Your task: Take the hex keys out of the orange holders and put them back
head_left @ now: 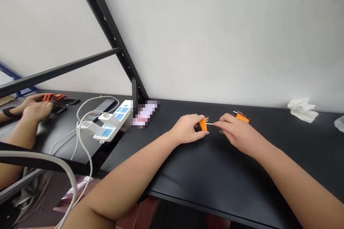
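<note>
The black tabletop (182,175) is backed by a pale wall (228,35). On it, toward the wall at the right, a crumpled white tissue (303,110) is seen. By the left hand (186,128), an orange wedge-shaped piece (203,124) is gripped near the middle of the tabletop, thumb below and fingers above, drawn narrow. By the right hand (236,130), a thin pale rod (211,124) is pinched between thumb and fingertips, pointed at that piece. Just beyond the right hand, a second orange piece (242,118) is left lying.

For good control, the wedge is best kept still by the left hand, and the rod guided straight and gently, without bending.

The second piece is partly covered by the right hand, and a dark slim part (221,132) beneath its fingers is barely made out. Whether the rod's tip is inserted or merely touching cannot be told.
</note>
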`<control>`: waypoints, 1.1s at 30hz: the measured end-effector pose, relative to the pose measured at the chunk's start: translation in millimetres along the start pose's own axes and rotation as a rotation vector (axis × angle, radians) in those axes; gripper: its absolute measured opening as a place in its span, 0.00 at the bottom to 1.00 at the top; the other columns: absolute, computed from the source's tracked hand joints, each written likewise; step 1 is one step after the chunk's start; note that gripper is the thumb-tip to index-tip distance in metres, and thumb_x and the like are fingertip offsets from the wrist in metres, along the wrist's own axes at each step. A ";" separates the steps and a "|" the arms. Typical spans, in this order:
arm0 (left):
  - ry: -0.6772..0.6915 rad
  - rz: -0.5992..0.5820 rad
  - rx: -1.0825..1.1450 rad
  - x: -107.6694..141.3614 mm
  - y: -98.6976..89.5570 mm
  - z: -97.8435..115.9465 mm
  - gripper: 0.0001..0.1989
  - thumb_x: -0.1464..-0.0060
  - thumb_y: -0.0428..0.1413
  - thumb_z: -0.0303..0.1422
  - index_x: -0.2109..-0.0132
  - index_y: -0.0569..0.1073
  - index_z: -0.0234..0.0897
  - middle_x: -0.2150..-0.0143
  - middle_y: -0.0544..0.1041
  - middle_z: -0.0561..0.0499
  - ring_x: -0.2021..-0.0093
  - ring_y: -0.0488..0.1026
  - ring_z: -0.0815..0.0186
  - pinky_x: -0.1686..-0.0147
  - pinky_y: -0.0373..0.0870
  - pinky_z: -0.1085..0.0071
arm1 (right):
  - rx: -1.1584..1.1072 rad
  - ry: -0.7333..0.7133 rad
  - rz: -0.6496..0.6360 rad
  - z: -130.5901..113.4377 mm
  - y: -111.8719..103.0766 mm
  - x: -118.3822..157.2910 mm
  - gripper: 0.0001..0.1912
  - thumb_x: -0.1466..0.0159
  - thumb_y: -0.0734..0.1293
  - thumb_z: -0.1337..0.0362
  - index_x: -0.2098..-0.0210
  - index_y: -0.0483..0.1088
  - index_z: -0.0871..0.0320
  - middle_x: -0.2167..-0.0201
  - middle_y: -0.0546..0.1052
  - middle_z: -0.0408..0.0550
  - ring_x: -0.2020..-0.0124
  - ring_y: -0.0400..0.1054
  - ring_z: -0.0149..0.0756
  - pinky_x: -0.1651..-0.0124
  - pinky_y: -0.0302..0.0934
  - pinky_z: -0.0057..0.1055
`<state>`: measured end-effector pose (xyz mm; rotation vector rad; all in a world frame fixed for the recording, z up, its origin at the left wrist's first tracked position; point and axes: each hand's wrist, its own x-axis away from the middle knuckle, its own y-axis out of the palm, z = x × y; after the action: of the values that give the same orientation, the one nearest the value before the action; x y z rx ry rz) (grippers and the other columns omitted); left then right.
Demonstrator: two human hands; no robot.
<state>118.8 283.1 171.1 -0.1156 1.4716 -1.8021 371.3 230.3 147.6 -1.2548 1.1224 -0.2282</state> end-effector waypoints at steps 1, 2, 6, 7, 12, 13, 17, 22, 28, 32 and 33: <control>0.001 -0.002 -0.012 -0.3 0.0 -0.6 0.15 0.42 0.61 0.45 0.60 0.71 0.39 0.65 0.74 0.53 0.66 0.69 0.67 0.65 0.64 0.70 | 0.014 0.005 0.003 -0.1 -0.1 0.0 0.19 0.27 0.55 0.68 0.47 0.74 0.55 0.55 0.74 0.52 0.68 0.70 0.32 0.67 0.64 0.31; 0.006 -0.006 -0.027 -0.7 0.0 -1.3 0.15 0.42 0.61 0.45 0.60 0.71 0.39 0.65 0.74 0.52 0.66 0.69 0.66 0.65 0.64 0.70 | 0.022 0.008 0.008 -0.4 -0.3 -0.2 0.19 0.27 0.55 0.69 0.47 0.75 0.55 0.55 0.74 0.53 0.68 0.69 0.32 0.67 0.63 0.31; 0.068 -0.031 -0.095 -1.0 3.7 -1.6 0.16 0.42 0.62 0.45 0.54 0.73 0.40 0.63 0.75 0.51 0.63 0.72 0.64 0.61 0.65 0.67 | 0.051 -0.015 0.002 -5.3 1.0 -1.8 0.19 0.28 0.55 0.70 0.50 0.76 0.55 0.56 0.73 0.52 0.70 0.67 0.31 0.68 0.61 0.31; 0.087 -0.037 -0.099 -0.8 5.6 -0.4 0.17 0.42 0.62 0.45 0.53 0.73 0.40 0.62 0.76 0.51 0.62 0.73 0.64 0.59 0.66 0.66 | 0.048 -0.027 -0.008 -7.7 2.3 -2.2 0.19 0.28 0.55 0.70 0.50 0.75 0.55 0.57 0.73 0.52 0.70 0.67 0.31 0.68 0.61 0.31; 0.115 -0.045 -0.066 -0.2 12.0 7.6 0.16 0.41 0.61 0.46 0.54 0.73 0.39 0.63 0.77 0.51 0.62 0.74 0.63 0.58 0.66 0.66 | -0.120 -0.007 -0.020 -18.4 11.5 -6.4 0.13 0.26 0.56 0.66 0.51 0.71 0.55 0.53 0.72 0.52 0.64 0.70 0.32 0.63 0.65 0.31; 0.101 -0.046 -0.066 -0.4 11.4 7.9 0.16 0.41 0.61 0.46 0.54 0.73 0.39 0.62 0.77 0.51 0.62 0.75 0.63 0.58 0.66 0.66 | -0.138 0.012 -0.011 -18.6 12.4 -7.5 0.11 0.26 0.56 0.65 0.53 0.70 0.56 0.53 0.72 0.52 0.63 0.71 0.33 0.62 0.65 0.31; 0.029 -0.043 -0.070 -1.2 5.4 1.5 0.16 0.41 0.60 0.45 0.52 0.73 0.39 0.60 0.78 0.51 0.63 0.74 0.63 0.62 0.66 0.67 | -0.066 0.108 -0.043 -5.9 7.4 -6.6 0.11 0.26 0.56 0.62 0.60 0.68 0.57 0.55 0.73 0.50 0.66 0.70 0.32 0.63 0.64 0.31; -0.067 -0.005 -0.008 -1.0 4.9 -12.4 0.21 0.41 0.61 0.43 0.45 0.70 0.40 0.52 0.78 0.50 0.59 0.75 0.63 0.57 0.70 0.66 | 0.036 0.274 -0.233 29.8 -11.0 11.2 0.08 0.32 0.63 0.59 0.63 0.72 0.54 0.62 0.76 0.48 0.67 0.70 0.36 0.68 0.61 0.31; -0.102 0.019 0.008 -1.3 6.6 -19.6 0.24 0.41 0.60 0.43 0.42 0.68 0.39 0.48 0.77 0.48 0.53 0.76 0.60 0.52 0.71 0.64 | -0.111 0.445 -0.462 52.5 -19.6 17.4 0.07 0.35 0.63 0.61 0.65 0.73 0.53 0.67 0.77 0.45 0.67 0.72 0.35 0.66 0.64 0.31; -0.127 -0.008 -0.004 -2.1 4.3 -17.5 0.23 0.41 0.61 0.45 0.43 0.69 0.40 0.50 0.78 0.49 0.58 0.76 0.61 0.56 0.70 0.64 | -0.098 0.468 -0.448 48.2 -18.2 14.5 0.07 0.36 0.64 0.61 0.67 0.73 0.53 0.67 0.77 0.45 0.67 0.72 0.36 0.67 0.64 0.31; -0.128 -0.009 -0.001 -2.3 3.7 -16.9 0.23 0.41 0.61 0.45 0.43 0.69 0.40 0.50 0.78 0.49 0.58 0.76 0.61 0.57 0.70 0.64 | -0.097 0.467 -0.441 46.6 -17.9 13.9 0.07 0.36 0.64 0.60 0.67 0.73 0.53 0.67 0.77 0.45 0.67 0.72 0.36 0.67 0.64 0.31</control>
<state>113.4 297.7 163.4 -0.2341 1.3838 -1.7678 421.3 243.6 149.9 -1.5761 1.2440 -0.8413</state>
